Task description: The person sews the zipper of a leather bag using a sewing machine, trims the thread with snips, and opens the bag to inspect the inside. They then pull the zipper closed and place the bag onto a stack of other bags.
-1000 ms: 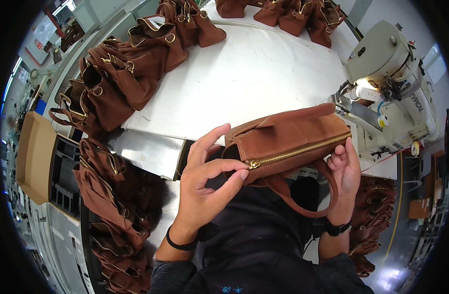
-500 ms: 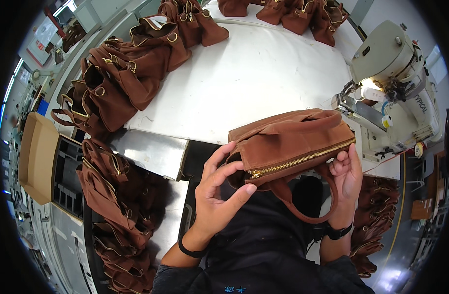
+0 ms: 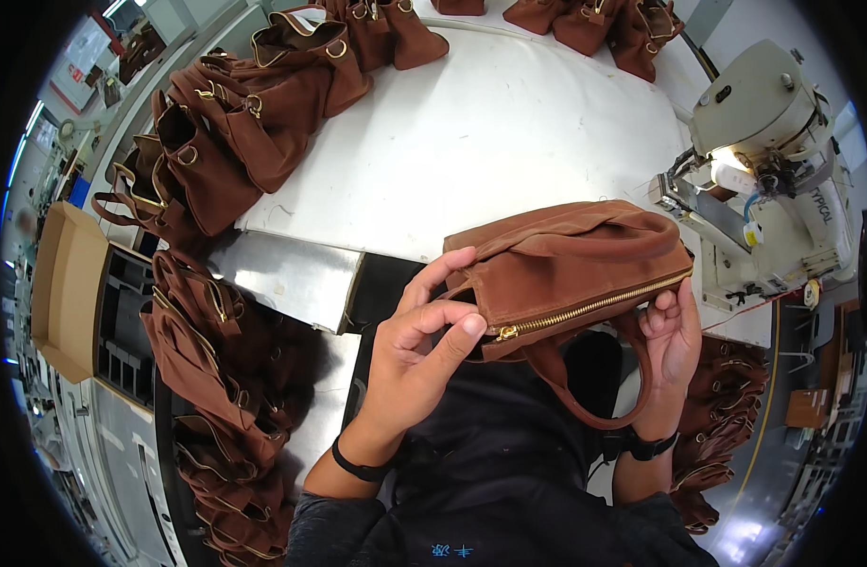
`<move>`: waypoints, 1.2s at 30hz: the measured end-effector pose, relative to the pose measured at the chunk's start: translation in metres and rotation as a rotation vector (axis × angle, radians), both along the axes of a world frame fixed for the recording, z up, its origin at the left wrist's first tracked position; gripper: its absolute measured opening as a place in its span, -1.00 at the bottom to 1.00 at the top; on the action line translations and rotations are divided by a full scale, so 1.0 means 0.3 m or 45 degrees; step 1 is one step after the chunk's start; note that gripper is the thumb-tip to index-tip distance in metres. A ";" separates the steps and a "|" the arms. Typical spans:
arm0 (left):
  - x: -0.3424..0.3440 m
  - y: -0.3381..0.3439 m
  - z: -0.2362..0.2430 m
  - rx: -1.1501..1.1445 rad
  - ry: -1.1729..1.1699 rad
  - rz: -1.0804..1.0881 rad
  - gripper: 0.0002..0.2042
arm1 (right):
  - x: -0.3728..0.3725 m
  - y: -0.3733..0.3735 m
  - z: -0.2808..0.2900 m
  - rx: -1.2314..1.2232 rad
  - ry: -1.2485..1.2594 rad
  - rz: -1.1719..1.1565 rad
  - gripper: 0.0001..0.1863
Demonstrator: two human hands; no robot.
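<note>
I hold a brown handbag (image 3: 571, 269) on its side above my lap, its gold zipper along the lower front edge and the pull (image 3: 506, 332) at the left. One handle lies over the upper side; the other hangs below. My left hand (image 3: 416, 348) grips the left end, index finger on the upper corner and thumb just left of the zipper pull. My right hand (image 3: 668, 340) has its fingers curled round the right end, at the far end of the zipper.
Brown bags (image 3: 225, 151) line the white worktable (image 3: 481, 132) at left and back. More are piled at lower left (image 3: 216, 406) and right (image 3: 717, 416). A sewing machine (image 3: 750, 113) stands right. An open cardboard box (image 3: 65, 293) is at left, beside a metal plate (image 3: 282, 283).
The bag has shifted slightly right and a handle now lies over its upper side. My left fingers have moved along the left end, the thumb rising back toward the index finger.
</note>
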State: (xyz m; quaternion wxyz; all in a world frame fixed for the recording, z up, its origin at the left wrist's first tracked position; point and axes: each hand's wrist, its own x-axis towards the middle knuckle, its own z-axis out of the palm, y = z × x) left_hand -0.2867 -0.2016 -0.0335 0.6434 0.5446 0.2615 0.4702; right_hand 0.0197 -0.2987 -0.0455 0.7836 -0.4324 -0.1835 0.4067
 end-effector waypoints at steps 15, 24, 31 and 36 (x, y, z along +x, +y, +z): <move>-0.013 -0.015 -0.004 -0.031 0.071 -0.058 -0.82 | 0.001 -0.015 -0.025 -0.015 0.029 -0.012 -0.70; -0.011 0.009 0.003 0.642 0.545 0.083 -0.78 | -0.027 -0.004 0.060 -0.082 -0.026 -0.065 -0.71; 0.027 0.020 0.031 0.549 0.451 0.292 -0.84 | -0.012 0.029 0.090 -0.155 -0.177 -0.023 -0.74; 0.072 0.035 0.046 0.386 0.301 0.318 -0.85 | -0.008 0.024 0.087 -0.167 -0.149 -0.024 -0.72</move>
